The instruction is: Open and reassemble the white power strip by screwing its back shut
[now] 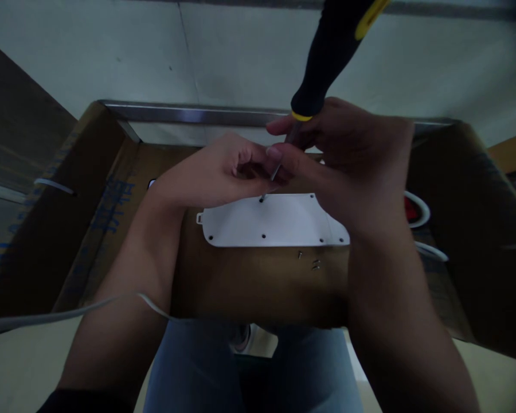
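A screwdriver [322, 63] with a black and yellow handle slants down towards a long white plastic casing [279, 221] with dark screw holes along its edges. My right hand [344, 155] is closed round the metal shaft just below the handle, thumb along it. Lower on the shaft, my left hand [227, 169] has its thumb and fingers pinched together near the tip. Directly beneath the pinch is a hole at the casing's far edge; the fingers partly cover whatever is at the tip. Several small screws [316, 264] lie in front of the casing.
The casing lies on brown cardboard [249, 287], with raised cardboard walls [468, 229] left and right. Behind runs a metal rail [198, 113]. By my right forearm are a white-rimmed red thing [416, 210] and a white strap or cable [432, 251]. A pale cord [69, 312] crosses my left forearm.
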Action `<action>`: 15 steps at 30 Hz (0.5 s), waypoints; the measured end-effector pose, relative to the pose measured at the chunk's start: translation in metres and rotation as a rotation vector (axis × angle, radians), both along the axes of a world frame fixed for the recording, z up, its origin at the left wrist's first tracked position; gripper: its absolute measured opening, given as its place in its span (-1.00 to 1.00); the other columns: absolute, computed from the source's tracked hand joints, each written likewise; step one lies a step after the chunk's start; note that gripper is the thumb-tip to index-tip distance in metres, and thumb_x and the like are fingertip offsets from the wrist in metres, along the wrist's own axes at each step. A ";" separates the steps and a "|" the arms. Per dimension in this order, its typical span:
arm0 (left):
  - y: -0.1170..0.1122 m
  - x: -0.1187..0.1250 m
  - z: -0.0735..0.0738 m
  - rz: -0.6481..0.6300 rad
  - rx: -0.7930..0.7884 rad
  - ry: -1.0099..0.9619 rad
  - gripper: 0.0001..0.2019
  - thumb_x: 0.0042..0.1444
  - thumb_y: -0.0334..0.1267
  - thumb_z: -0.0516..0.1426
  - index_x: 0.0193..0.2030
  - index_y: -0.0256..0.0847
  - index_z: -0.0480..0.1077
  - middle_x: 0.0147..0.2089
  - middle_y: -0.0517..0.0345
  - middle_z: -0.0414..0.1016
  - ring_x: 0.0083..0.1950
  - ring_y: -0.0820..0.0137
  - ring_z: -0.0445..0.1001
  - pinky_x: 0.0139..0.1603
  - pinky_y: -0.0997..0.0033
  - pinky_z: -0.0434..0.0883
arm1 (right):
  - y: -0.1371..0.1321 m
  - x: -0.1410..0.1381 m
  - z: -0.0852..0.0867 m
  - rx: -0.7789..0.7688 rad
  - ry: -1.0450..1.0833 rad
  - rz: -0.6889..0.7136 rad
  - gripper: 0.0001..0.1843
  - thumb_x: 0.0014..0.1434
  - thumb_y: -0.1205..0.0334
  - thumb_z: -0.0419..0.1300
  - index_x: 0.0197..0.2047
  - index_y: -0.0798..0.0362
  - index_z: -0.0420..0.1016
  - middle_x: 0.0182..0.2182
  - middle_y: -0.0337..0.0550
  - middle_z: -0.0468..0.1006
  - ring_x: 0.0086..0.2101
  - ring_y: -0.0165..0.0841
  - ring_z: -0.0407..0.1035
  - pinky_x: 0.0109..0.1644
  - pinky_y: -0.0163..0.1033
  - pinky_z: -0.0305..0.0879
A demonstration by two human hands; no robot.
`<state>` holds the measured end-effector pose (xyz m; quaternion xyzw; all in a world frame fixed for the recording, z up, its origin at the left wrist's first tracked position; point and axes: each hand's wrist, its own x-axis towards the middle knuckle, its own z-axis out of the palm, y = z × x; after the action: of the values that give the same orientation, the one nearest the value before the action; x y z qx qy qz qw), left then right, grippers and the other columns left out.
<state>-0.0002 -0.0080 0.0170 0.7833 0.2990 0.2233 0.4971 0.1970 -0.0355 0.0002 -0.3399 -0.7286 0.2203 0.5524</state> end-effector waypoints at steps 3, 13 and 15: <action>0.000 0.000 -0.001 0.023 -0.041 -0.006 -0.85 0.22 -0.25 0.26 -0.15 -0.25 0.63 -0.19 0.14 0.65 -0.12 0.36 0.55 -0.08 0.40 0.46 | 0.000 0.001 0.001 0.018 0.012 -0.003 -0.80 0.17 0.12 0.48 -0.30 -0.06 0.55 -0.35 -0.30 0.59 -0.28 -0.36 0.52 -0.18 -0.18 0.44; 0.002 0.010 -0.009 0.218 0.127 -0.044 -0.72 0.06 -0.19 0.41 -0.45 -0.24 0.42 -0.45 0.25 0.34 -0.38 0.48 0.32 -0.35 0.39 0.27 | -0.004 -0.008 0.007 -0.025 0.113 0.004 -0.70 0.14 0.03 0.49 -0.18 -0.12 0.50 -0.27 -0.27 0.59 -0.24 -0.31 0.52 -0.16 -0.14 0.44; 0.001 0.012 -0.010 0.209 0.126 -0.045 -0.70 0.06 -0.16 0.42 -0.42 -0.23 0.41 -0.44 0.24 0.39 -0.37 0.46 0.34 -0.34 0.38 0.32 | -0.007 -0.011 0.009 0.004 0.151 -0.046 -0.75 0.15 0.03 0.48 -0.25 -0.11 0.51 -0.26 -0.27 0.59 -0.26 -0.32 0.50 -0.17 -0.14 0.42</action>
<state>0.0118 -0.0074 0.0072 0.7723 0.3533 0.3098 0.4275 0.1857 -0.0428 0.0091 -0.3379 -0.6772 0.2313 0.6114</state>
